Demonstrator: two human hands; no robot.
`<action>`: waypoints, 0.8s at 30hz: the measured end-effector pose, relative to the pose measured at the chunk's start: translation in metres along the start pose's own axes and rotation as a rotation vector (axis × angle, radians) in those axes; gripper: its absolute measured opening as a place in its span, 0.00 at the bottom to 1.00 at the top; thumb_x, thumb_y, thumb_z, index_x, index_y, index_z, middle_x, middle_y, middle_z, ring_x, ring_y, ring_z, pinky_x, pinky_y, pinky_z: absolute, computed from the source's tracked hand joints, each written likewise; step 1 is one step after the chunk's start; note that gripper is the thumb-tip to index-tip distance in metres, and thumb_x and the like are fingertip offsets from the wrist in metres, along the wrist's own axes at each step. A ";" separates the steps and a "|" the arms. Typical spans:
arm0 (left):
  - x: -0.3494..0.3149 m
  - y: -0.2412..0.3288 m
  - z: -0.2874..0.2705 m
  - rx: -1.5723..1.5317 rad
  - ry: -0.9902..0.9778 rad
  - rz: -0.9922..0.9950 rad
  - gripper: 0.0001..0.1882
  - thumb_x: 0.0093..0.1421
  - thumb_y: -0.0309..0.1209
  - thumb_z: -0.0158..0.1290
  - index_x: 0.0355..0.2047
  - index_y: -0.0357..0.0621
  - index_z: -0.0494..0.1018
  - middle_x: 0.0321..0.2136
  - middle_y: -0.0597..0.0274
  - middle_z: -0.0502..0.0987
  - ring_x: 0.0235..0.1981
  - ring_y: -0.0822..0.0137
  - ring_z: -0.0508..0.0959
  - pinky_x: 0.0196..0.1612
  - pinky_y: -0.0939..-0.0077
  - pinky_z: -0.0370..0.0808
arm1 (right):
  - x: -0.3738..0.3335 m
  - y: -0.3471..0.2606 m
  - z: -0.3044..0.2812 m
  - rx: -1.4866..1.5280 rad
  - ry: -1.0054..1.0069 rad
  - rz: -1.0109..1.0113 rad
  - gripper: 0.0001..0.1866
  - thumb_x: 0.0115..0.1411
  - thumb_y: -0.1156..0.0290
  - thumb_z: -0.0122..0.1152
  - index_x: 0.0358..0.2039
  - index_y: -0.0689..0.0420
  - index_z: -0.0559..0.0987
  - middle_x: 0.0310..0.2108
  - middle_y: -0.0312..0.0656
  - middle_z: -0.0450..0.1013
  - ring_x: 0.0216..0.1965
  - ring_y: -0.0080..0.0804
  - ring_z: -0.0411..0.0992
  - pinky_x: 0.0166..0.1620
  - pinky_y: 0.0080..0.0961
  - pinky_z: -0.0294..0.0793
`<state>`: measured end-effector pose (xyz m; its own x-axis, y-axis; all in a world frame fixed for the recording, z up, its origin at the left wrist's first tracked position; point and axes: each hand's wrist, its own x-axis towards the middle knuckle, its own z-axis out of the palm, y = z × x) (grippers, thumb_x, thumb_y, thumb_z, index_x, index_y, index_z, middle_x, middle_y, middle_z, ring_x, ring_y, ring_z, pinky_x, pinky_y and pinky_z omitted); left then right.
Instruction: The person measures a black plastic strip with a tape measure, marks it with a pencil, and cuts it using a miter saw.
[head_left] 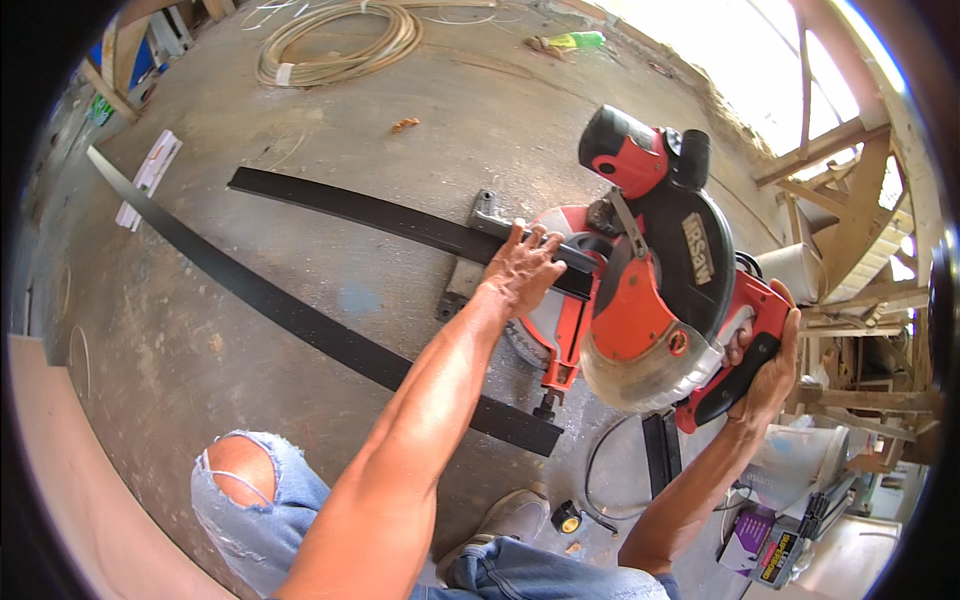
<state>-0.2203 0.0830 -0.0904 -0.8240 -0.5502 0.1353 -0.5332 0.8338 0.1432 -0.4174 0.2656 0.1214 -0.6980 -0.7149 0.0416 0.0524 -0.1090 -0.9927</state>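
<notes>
A red and black miter saw stands on the floor in front of me, its head tilted up to the right with a clear guard at the lower edge. Across its base lies a black bar, reaching out to the left. My left hand holds the bar down near the end by the fence, fingers curled over it. Wrapped round the saw's handle is my right hand; part of its fingers is hidden behind the grip. Between bar and blade, contact cannot be made out.
A longer black strip crosses the floor nearer me. By my shoe are a tape measure and a short black piece. Buckets and boxes stand right. Coiled hose lies far left, a green bottle farther right.
</notes>
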 end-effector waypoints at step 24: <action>0.002 0.001 -0.004 -0.026 -0.062 -0.003 0.18 0.55 0.35 0.66 0.47 0.56 0.81 0.61 0.58 0.67 0.66 0.52 0.63 0.69 0.44 0.53 | -0.002 0.001 -0.002 -0.012 -0.017 0.006 0.29 0.75 0.46 0.43 0.65 0.53 0.67 0.22 0.34 0.66 0.16 0.19 0.65 0.20 0.17 0.67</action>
<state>-0.2219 0.0827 -0.0858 -0.8331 -0.5481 0.0740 -0.5312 0.8302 0.1692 -0.4172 0.2683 0.1205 -0.6853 -0.7273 0.0378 0.0478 -0.0967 -0.9942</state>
